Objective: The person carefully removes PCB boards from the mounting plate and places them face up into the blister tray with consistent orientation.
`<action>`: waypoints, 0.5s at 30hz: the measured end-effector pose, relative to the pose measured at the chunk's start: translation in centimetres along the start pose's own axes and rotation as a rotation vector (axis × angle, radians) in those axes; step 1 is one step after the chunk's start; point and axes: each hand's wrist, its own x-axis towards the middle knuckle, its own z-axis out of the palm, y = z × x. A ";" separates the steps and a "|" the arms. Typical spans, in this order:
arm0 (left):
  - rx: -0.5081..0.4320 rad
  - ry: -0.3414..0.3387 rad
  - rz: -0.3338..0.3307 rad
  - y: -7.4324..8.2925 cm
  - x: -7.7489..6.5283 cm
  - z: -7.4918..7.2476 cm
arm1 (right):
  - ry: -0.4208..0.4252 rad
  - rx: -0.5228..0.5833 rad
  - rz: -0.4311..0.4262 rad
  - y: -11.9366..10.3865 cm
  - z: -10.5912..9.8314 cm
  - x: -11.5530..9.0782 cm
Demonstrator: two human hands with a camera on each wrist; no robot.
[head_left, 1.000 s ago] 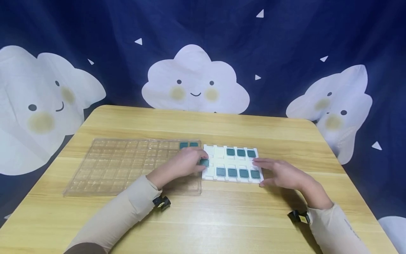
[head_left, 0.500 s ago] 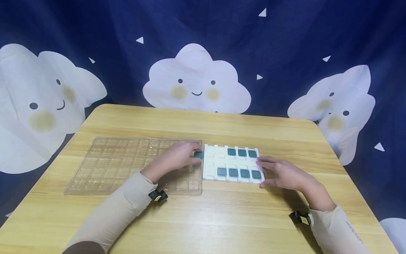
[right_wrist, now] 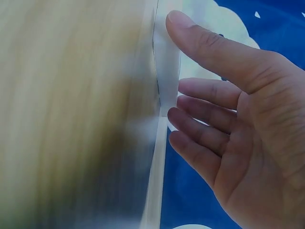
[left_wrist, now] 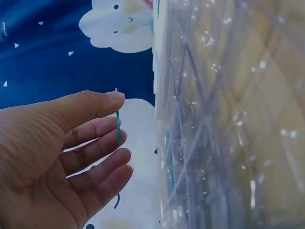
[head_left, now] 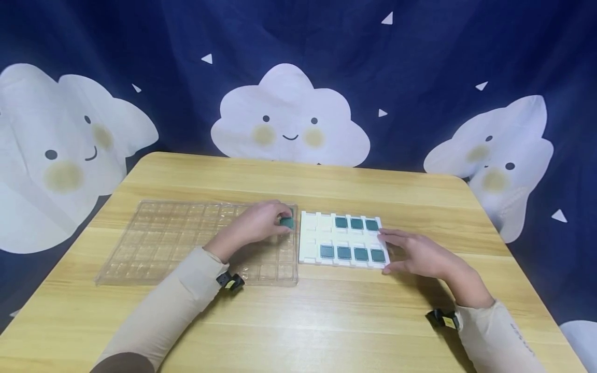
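Observation:
In the head view my left hand [head_left: 254,223] pinches a thin green square chip [head_left: 286,222] between thumb and fingers. It is over the far right corner of a clear plastic tray [head_left: 163,238] with many compartments. In the left wrist view the chip [left_wrist: 118,128] is seen edge-on, apart from the tray. To the right stands a white tray [head_left: 308,235] with two rows of slots. Green chips [head_left: 356,224] lie in both its rows, and its left end has bare slots. At its right edge, my right hand [head_left: 417,254] rests with thumb and fingers spread and extended.
Both trays lie side by side on a wooden table [head_left: 298,321], a narrow gap between them. Another chip may lie partly behind the left fingers, in the clear tray's far corner. A blue curtain [head_left: 298,31] with cloud faces hangs behind the table.
My left hand has moved left and away with the chip, from the white tray's left edge to over the clear tray's far right corner. The right hand has stayed at the white tray.

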 end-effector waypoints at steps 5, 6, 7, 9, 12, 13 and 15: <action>-0.007 -0.016 -0.028 -0.6 0.3 0.1 | -0.018 0.016 0.023 -0.1 0.0 0.0; -0.013 -0.024 -0.031 -0.7 0.4 0.1 | -0.021 0.020 0.026 -0.1 0.0 0.0; -0.015 -0.035 -0.032 -0.7 0.6 0.1 | -0.022 0.022 0.029 -0.1 0.0 0.0; -0.019 -0.065 -0.032 -0.8 0.7 0.1 | -0.023 0.026 0.031 0.0 0.1 -0.1; -0.023 -0.109 -0.029 -0.8 1.1 -0.2 | -0.014 0.028 0.025 0.1 0.2 -0.1; -0.019 -0.120 -0.030 -0.8 1.2 -0.4 | -0.013 0.027 0.023 0.2 0.2 -0.1; -0.019 -0.131 -0.035 -0.7 1.4 -0.6 | -0.007 0.030 0.020 0.2 0.1 -0.1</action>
